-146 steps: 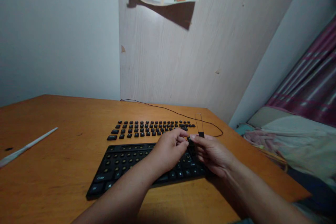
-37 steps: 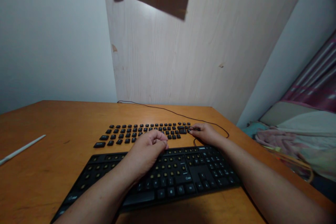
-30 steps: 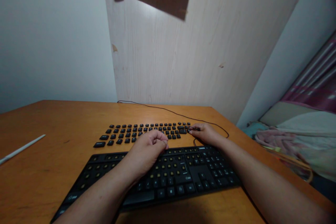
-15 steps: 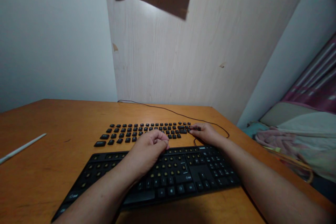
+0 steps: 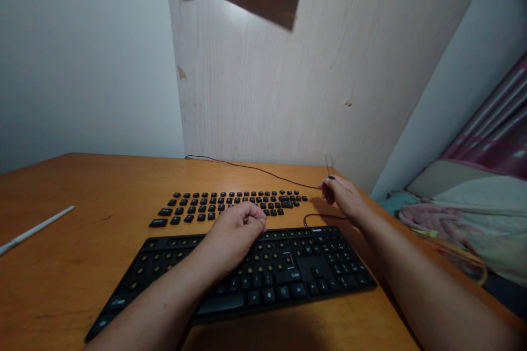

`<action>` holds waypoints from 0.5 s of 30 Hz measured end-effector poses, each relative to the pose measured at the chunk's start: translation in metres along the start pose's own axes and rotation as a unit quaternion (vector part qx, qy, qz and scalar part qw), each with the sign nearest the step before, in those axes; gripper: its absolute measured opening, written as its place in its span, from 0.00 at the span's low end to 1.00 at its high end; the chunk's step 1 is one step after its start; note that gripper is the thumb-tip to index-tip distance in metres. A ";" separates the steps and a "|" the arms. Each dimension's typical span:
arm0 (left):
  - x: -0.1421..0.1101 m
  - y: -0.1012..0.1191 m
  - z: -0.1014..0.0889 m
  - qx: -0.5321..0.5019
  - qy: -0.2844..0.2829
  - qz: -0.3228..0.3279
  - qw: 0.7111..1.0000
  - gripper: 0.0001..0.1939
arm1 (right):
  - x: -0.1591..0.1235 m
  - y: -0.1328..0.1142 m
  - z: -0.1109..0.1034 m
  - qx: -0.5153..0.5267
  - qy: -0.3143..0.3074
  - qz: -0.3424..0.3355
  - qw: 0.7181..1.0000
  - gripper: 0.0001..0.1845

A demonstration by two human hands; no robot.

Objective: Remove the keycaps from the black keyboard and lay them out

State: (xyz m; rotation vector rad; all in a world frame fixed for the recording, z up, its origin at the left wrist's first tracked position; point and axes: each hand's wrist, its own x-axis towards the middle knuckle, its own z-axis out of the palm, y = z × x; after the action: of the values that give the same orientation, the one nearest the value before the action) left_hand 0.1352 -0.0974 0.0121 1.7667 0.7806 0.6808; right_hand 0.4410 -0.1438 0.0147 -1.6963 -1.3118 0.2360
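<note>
A black keyboard (image 5: 317, 263) lies at a slant before me, many of its keys stripped to small yellowish stems. Loose black keycaps (image 5: 191, 210) stand in rows behind it. My left hand (image 5: 239, 230) is curled closed over the upper middle of the keyboard; whatever its fingers may hold is hidden. Beyond the right end of the rows, my right hand (image 5: 340, 194) is raised with curled fingers. It holds what looks like a wire keycap puller (image 5: 330, 167), its thin wires pointing up and blurred.
A thin black cable (image 5: 255, 169) runs along the back of the wooden desk (image 5: 123, 175) towards my right hand. On the left lies a white stick-like pen (image 5: 37, 229). The wall (image 5: 263, 93) rises behind the desk, and bedding (image 5: 436, 214) is at the right.
My right hand has moved right and up from the end of the keycap rows. A keycap shows where its fingers were, and the puller's wires are now visible. The left hand stays put.
</note>
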 end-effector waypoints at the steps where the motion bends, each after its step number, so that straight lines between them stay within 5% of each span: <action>1: 0.000 0.000 0.000 0.006 0.000 0.003 1.000 0.08 | -0.002 -0.003 -0.002 0.007 -0.002 0.004 1.000 0.19; 7: -0.003 0.003 0.002 0.053 0.001 0.032 0.998 0.08 | -0.019 -0.034 -0.021 0.014 -0.045 -0.003 0.999 0.22; 15: -0.009 0.006 0.007 0.138 -0.032 0.076 0.987 0.09 | -0.048 -0.060 -0.027 0.111 -0.304 0.012 0.946 0.21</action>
State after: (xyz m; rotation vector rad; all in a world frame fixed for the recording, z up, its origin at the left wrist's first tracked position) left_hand 0.1358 -0.1096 0.0148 2.1054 0.7287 0.6357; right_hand 0.3997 -0.1996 0.0572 -1.4953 -1.6285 0.9452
